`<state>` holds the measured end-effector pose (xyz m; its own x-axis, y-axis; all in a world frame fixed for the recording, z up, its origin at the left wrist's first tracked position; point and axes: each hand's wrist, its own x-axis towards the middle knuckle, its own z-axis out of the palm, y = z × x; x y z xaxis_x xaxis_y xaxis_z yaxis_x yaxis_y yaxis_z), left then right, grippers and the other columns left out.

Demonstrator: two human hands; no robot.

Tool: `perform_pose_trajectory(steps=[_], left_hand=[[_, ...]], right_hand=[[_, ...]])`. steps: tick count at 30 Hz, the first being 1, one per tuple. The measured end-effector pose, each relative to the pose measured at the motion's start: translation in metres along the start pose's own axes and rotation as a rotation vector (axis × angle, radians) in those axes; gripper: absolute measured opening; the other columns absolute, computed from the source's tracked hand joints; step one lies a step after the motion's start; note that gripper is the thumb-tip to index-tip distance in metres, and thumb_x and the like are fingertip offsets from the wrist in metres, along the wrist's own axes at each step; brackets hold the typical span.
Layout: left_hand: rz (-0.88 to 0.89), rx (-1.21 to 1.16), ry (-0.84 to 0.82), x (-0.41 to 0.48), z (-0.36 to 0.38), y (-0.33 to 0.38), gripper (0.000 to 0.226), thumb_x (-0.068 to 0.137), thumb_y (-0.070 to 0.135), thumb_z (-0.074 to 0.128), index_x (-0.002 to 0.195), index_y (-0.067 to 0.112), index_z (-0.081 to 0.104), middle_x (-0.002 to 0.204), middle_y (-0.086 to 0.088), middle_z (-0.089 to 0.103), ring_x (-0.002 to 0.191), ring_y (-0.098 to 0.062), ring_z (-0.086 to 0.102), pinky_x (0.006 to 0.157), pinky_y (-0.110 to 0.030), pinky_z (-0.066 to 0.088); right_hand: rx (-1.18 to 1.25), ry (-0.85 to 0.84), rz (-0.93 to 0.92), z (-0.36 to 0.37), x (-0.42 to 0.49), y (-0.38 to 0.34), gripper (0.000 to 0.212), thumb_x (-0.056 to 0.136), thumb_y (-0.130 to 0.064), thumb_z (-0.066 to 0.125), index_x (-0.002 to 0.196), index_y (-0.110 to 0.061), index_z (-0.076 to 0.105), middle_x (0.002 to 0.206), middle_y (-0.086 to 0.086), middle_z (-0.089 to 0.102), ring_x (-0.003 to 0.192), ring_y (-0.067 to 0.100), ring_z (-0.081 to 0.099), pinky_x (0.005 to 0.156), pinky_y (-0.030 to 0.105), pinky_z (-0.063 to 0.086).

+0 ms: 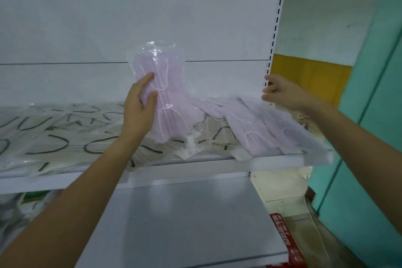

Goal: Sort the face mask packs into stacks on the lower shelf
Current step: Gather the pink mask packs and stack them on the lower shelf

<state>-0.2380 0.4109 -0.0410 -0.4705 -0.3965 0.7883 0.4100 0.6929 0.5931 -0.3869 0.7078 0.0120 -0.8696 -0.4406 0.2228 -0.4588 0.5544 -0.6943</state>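
My left hand [139,106] holds a clear pack of pink face masks [167,85] upright above the upper shelf [195,169], thumb on its front face. More pink mask packs [256,124] lie in a loose heap at the right end of that shelf. Packs of beige masks with black ear loops [54,139] cover the shelf's left and middle part. My right hand [282,93] hovers over the right heap with loosely bent fingers and holds nothing. The lower shelf [185,224] is a bare grey surface below.
A white back panel and a slotted upright [275,28] bound the shelf at the right. Some packaged goods [19,209] sit at the lower shelf's left end. A red box [287,241] stands on the floor beside the unit, next to a teal wall [369,137].
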Motion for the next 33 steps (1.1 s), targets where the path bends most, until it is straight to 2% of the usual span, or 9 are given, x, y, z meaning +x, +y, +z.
perform_pose_trajectory(steps=[4, 6, 9, 15, 19, 25, 27, 30, 33], left_hand=[[-0.012, -0.034, 0.014, 0.008, 0.023, 0.008, 0.038, 0.093, 0.001, 0.05, 0.131, 0.005, 0.05, 0.13, 0.0, 0.05, 0.122, -0.011, 0.047, 0.107, -0.021, 0.035], [0.002, -0.069, -0.01, 0.01, 0.041, 0.017, 0.038, 0.093, 0.0, 0.05, 0.131, 0.004, 0.05, 0.129, 0.001, 0.05, 0.121, -0.008, 0.047, 0.107, -0.02, 0.034], [0.019, -0.12, -0.085, 0.014, 0.068, 0.032, 0.039, 0.092, -0.001, 0.05, 0.131, 0.004, 0.049, 0.128, 0.003, 0.05, 0.12, -0.007, 0.048, 0.109, -0.027, 0.035], [0.074, -0.061, -0.195, 0.016, 0.099, 0.053, 0.04, 0.091, -0.001, 0.05, 0.131, 0.006, 0.05, 0.127, 0.006, 0.05, 0.121, -0.01, 0.047, 0.109, -0.027, 0.034], [0.038, -0.031, -0.201, 0.015, 0.11, 0.057, 0.04, 0.092, 0.001, 0.051, 0.131, 0.008, 0.05, 0.127, 0.006, 0.05, 0.121, -0.011, 0.047, 0.108, -0.023, 0.032], [-0.183, -0.161, -0.163, 0.007, 0.13, 0.075, 0.034, 0.096, 0.017, 0.052, 0.129, 0.011, 0.053, 0.129, 0.0, 0.053, 0.119, -0.01, 0.049, 0.1, -0.013, 0.037], [-0.261, -0.287, -0.158, 0.003, 0.136, 0.086, 0.035, 0.097, 0.024, 0.05, 0.129, 0.011, 0.052, 0.125, 0.004, 0.052, 0.116, -0.005, 0.048, 0.09, -0.003, 0.036], [-0.222, -0.243, -0.156, 0.0, 0.136, 0.09, 0.04, 0.092, 0.02, 0.057, 0.131, 0.013, 0.05, 0.128, 0.005, 0.05, 0.119, -0.006, 0.045, 0.098, -0.014, 0.035], [-0.113, -0.102, -0.124, 0.0, 0.124, 0.078, 0.046, 0.087, 0.004, 0.06, 0.131, 0.01, 0.048, 0.128, 0.007, 0.048, 0.121, -0.008, 0.044, 0.102, -0.011, 0.033]], right_hand=[[-0.055, -0.06, 0.1, -0.02, -0.037, 0.028, 0.054, 0.091, -0.001, 0.056, 0.137, -0.015, 0.032, 0.117, 0.001, 0.056, 0.104, 0.02, 0.052, 0.072, 0.014, 0.049], [-0.164, -0.084, 0.13, -0.021, -0.045, 0.042, 0.056, 0.088, -0.02, 0.064, 0.135, -0.002, 0.04, 0.128, 0.012, 0.054, 0.114, 0.03, 0.053, 0.079, 0.025, 0.049], [-0.269, -0.143, 0.162, -0.018, -0.047, 0.071, 0.082, 0.076, -0.054, 0.068, 0.144, -0.024, 0.032, 0.139, -0.002, 0.044, 0.122, 0.02, 0.047, 0.098, 0.033, 0.041], [0.035, 0.138, 0.077, -0.01, -0.049, 0.091, 0.064, 0.087, -0.009, 0.064, 0.142, -0.019, 0.034, 0.13, 0.003, 0.05, 0.104, 0.011, 0.048, 0.078, 0.021, 0.041], [0.221, 0.344, -0.082, -0.012, -0.048, 0.091, 0.058, 0.088, 0.001, 0.057, 0.14, -0.016, 0.037, 0.107, -0.02, 0.052, 0.088, -0.009, 0.054, 0.083, 0.023, 0.05], [0.772, 0.382, -0.176, -0.008, -0.034, 0.041, 0.062, 0.088, 0.001, 0.059, 0.139, -0.024, 0.036, 0.124, 0.004, 0.056, 0.092, 0.008, 0.062, 0.085, 0.024, 0.053], [0.771, 0.364, -0.211, 0.005, -0.031, 0.023, 0.062, 0.087, 0.0, 0.06, 0.138, -0.026, 0.036, 0.126, 0.005, 0.053, 0.101, 0.012, 0.06, 0.089, 0.023, 0.051], [0.628, 0.345, -0.232, 0.027, -0.03, 0.007, 0.064, 0.089, -0.005, 0.06, 0.142, -0.023, 0.031, 0.112, -0.009, 0.047, 0.087, -0.001, 0.053, 0.076, 0.009, 0.047], [0.57, 0.285, -0.19, 0.03, -0.026, 0.004, 0.066, 0.089, -0.013, 0.062, 0.144, -0.021, 0.027, 0.12, -0.002, 0.046, 0.091, 0.007, 0.054, 0.083, 0.021, 0.049]])
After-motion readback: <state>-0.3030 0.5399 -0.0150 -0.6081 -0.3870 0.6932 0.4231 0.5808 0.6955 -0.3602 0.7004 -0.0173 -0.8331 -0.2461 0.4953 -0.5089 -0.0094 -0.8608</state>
